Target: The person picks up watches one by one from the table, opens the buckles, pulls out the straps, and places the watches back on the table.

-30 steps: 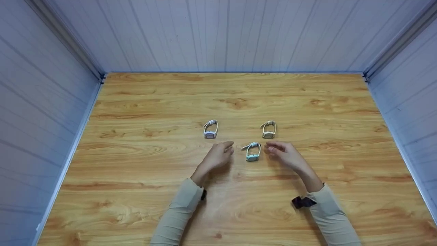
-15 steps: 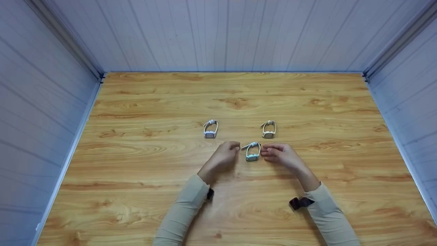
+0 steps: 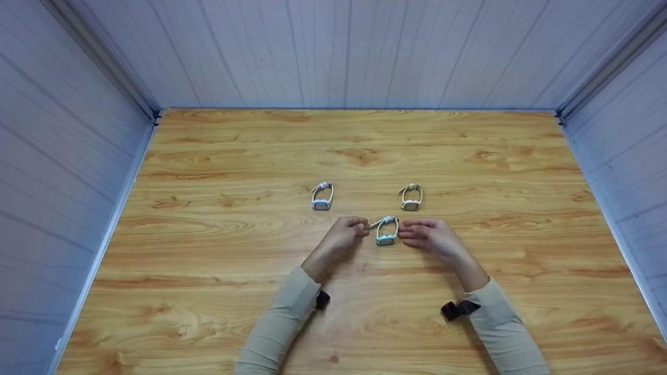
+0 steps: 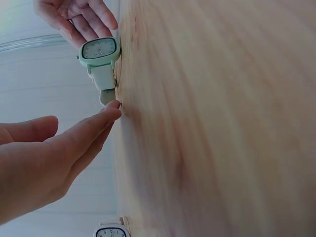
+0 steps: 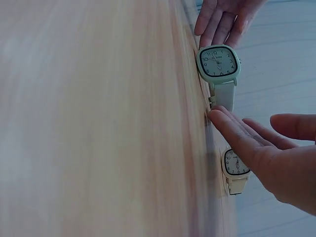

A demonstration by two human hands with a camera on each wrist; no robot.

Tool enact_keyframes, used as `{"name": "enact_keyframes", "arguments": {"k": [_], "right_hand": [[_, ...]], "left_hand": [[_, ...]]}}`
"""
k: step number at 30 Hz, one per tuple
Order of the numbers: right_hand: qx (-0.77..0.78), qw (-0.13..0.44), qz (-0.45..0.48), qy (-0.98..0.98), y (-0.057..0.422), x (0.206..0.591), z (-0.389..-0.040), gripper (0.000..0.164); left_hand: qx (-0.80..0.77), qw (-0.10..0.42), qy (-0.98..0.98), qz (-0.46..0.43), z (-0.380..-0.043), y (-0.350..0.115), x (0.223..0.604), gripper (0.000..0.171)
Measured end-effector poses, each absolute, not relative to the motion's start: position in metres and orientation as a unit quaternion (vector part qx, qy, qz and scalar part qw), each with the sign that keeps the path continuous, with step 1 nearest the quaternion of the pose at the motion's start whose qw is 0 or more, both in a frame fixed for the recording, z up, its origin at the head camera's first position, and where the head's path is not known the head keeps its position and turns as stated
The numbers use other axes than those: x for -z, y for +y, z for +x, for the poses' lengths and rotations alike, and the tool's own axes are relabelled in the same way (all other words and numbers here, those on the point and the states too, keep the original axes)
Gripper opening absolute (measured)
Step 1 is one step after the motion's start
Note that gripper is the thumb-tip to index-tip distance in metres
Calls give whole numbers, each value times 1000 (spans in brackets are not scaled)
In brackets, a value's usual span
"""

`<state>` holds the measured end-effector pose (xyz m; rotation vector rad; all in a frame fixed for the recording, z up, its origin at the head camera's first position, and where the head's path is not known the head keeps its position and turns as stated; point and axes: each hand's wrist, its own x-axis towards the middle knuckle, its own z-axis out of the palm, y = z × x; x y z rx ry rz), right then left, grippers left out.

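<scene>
I have the green watch [image 3: 385,240] between my left fingers [image 3: 355,220] and right fingers [image 3: 417,223], both nearly straight and holding nothing; an uneven push could, I judge, twist or topple it.

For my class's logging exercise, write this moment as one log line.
left grip: straight-fingered, beside green watch; right grip: straight-fingered, opposite side; contact: unclear; white watch, cream watch: farther back on table

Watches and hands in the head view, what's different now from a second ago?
The left hand has moved right and the right hand slightly left, bringing their fingertips closer to the green watch from both sides. Neither grips anything. The green watch, white watch and cream watch stayed put.
</scene>
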<state>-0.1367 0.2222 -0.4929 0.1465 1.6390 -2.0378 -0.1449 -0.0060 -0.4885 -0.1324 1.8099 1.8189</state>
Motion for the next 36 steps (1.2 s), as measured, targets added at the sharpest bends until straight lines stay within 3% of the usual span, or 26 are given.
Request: {"name": "enact_keyframes", "arguments": {"k": [13,36], "right_hand": [[782,258,85,561,220,496,-138,36],[804,221,99,544,214,502,-135,30]], "left_hand": [[-700,313,639,-66,-141,1,492,29],[-713,320,621,-66,-141,2,494,29]]}}
